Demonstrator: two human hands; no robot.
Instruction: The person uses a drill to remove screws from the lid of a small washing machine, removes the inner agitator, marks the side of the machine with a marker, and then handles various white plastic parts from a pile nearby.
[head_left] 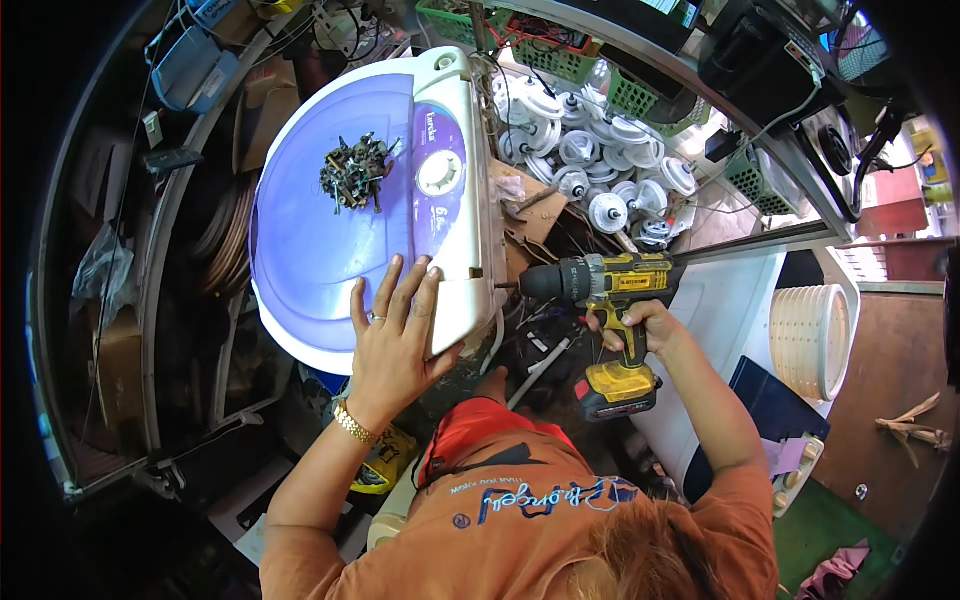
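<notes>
The white washing machine point(468, 240) lies directly beneath the left hand point(395, 335), which rests spread and flat near its front corner, and left of the right hand point(643, 325). That one is wrapped around a yellow-and-black drill point(632, 277), its bit point(508, 285) at the machine's side. Dark screws point(357, 172) heap on the purple lid point(320, 255), beyond the left hand.

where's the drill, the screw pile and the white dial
drill point(622, 285), head view, on its yellow body
screw pile point(357, 173), head view, middle of heap
white dial point(438, 173), head view, on its face
</notes>
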